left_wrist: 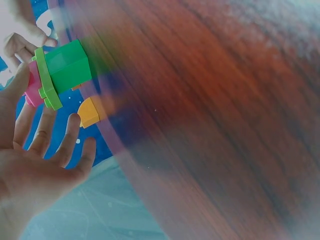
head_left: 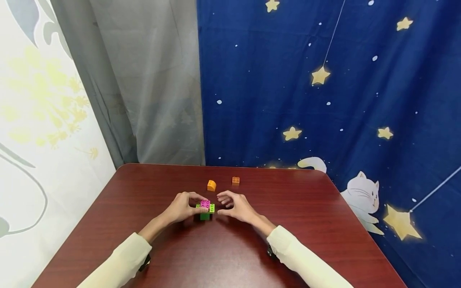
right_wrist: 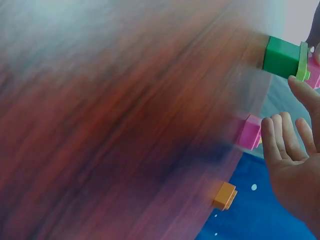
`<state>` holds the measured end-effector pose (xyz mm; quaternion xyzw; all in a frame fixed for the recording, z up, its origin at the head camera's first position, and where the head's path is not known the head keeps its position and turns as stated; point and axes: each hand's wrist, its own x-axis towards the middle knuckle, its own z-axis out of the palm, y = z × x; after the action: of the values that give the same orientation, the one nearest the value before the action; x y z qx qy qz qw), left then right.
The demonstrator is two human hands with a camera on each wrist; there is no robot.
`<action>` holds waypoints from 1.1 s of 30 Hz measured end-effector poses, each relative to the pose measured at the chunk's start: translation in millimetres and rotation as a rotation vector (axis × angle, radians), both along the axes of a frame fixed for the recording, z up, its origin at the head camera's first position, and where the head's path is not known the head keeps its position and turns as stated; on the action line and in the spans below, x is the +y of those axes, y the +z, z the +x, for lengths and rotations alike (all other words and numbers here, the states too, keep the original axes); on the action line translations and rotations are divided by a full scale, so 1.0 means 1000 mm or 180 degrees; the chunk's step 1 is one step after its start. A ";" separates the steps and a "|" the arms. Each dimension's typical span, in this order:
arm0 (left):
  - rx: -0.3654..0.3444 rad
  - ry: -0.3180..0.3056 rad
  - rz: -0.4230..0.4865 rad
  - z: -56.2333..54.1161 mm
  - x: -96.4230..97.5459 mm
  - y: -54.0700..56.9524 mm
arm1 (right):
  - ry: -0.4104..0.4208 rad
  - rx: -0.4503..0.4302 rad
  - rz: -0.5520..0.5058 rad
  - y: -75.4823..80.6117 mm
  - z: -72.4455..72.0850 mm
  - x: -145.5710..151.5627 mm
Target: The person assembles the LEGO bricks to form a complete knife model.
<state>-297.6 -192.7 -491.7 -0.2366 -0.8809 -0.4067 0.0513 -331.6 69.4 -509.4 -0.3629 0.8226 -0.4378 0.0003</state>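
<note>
A small stack of toy building bricks [head_left: 205, 216] stands near the middle of the table: a dark green brick [left_wrist: 69, 67] below, a lime plate [head_left: 212, 208] across it, and a pink brick [head_left: 205, 203] on top. My left hand [head_left: 181, 208] pinches the pink brick between thumb and fingers from the left side. Just right of the stack is my right hand [head_left: 239, 206], its fingers loosely bent and apart, holding nothing. In the right wrist view its thumb appears close to the lime plate; the head view shows a small gap.
Behind the hands lie a yellow-orange curved brick [head_left: 211, 185] and an orange brick [head_left: 235, 181]. Another pink brick [right_wrist: 249, 132] rests on the table in the right wrist view; I cannot make it out in the head view. Curtains hang beyond the brown table [head_left: 230, 256].
</note>
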 end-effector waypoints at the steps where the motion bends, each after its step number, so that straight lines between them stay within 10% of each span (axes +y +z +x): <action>1: -0.0005 0.0007 -0.0002 0.000 0.000 0.000 | -0.0020 -0.0017 0.0002 -0.001 -0.001 0.002; 33: -0.0145 -0.0003 0.0049 -0.002 0.000 0.001 | -0.0754 -0.0029 0.0322 -0.017 -0.038 0.005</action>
<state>-299.1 -192.5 -490.8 -0.2273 -0.8786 -0.4187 0.0328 -370.1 74.2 -526.9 -0.2606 0.8807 -0.3945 -0.0294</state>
